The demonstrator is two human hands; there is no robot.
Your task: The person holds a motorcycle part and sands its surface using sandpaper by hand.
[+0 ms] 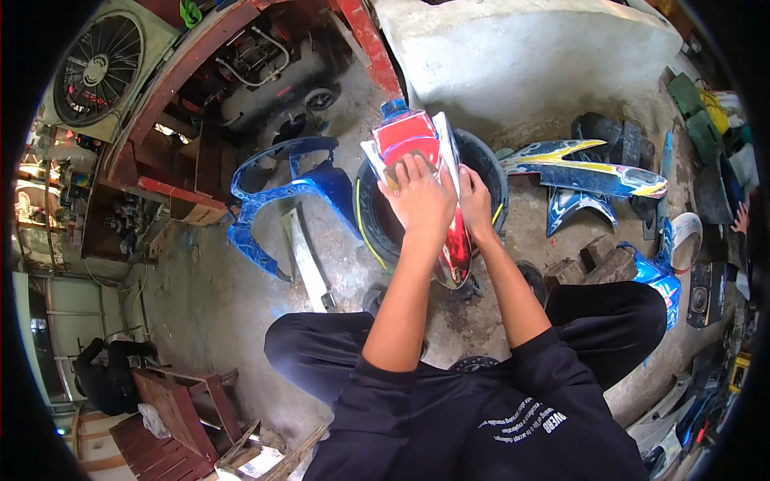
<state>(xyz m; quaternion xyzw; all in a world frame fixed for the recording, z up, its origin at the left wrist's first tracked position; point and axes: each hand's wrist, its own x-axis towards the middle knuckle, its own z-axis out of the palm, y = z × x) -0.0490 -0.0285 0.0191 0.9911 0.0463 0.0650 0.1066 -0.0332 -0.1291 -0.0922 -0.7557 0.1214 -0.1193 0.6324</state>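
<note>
Onto the panel [411, 138], lengthwise eleven-to-five o'clock, a tan pad [393, 175] was held by the flattened left hand [421, 199], its three-o'clock edge gripped by the half-curled right hand [476, 199].

Floor: grey concrete floor [192, 280], stained and scuffed. At its far edge, a rough whitewashed wall [521, 56], dirty toward the base. At its far left corner, an open red-painted frame [373, 48]; beyond, a round black-bladed fan [95, 70] in a square pale housing. Left edge: pale panelled wall [80, 309], bright light above. Near left corner: dark-red slatted wooden bench [170, 401].
</note>
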